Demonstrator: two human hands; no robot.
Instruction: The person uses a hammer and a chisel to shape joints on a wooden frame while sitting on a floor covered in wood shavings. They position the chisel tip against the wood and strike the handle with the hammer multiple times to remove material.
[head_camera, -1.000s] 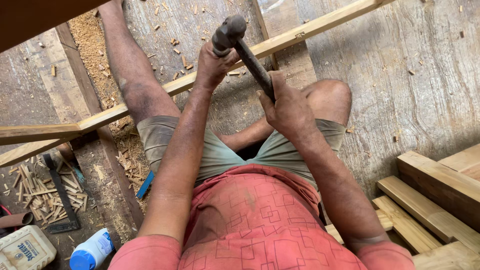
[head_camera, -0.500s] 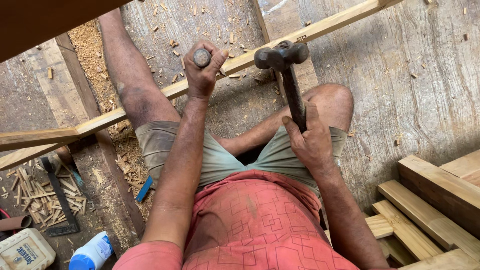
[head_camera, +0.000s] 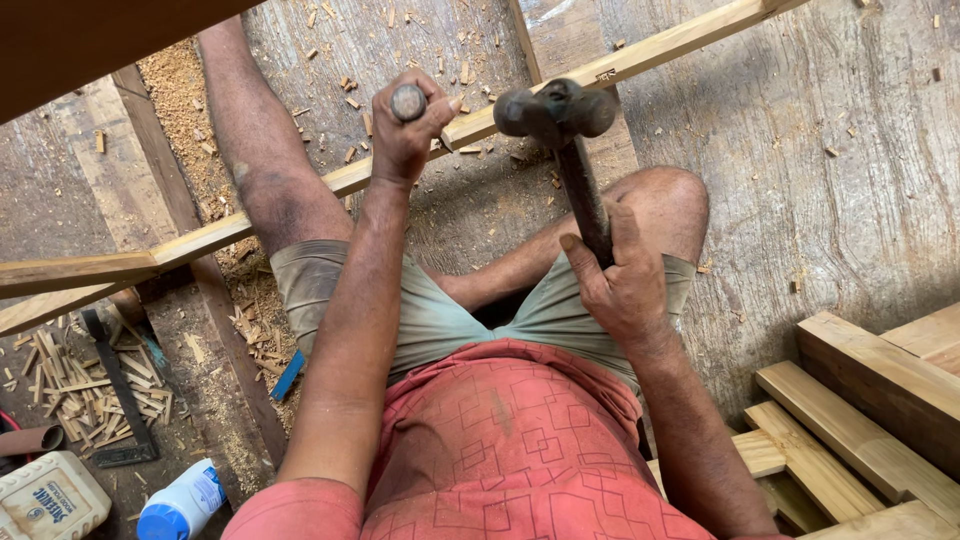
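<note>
The left hand (head_camera: 408, 135) grips a round-topped metal chisel (head_camera: 408, 101) on the long pale wooden strip (head_camera: 600, 72); the right hand (head_camera: 620, 285) clasps a dark steel hammer (head_camera: 556, 112) just beside that strip.

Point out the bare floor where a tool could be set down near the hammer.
Freest: the plank floor right of the hammer, between the long wooden strip and the stacked timber blocks. Crowded: lower left, with wood chips, a bottle and a canister.

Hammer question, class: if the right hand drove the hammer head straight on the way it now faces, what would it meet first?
Probably the chisel's butt end gripped in the left hand; the hammer head in the right hand sits level with it, though depth is unclear.
</note>
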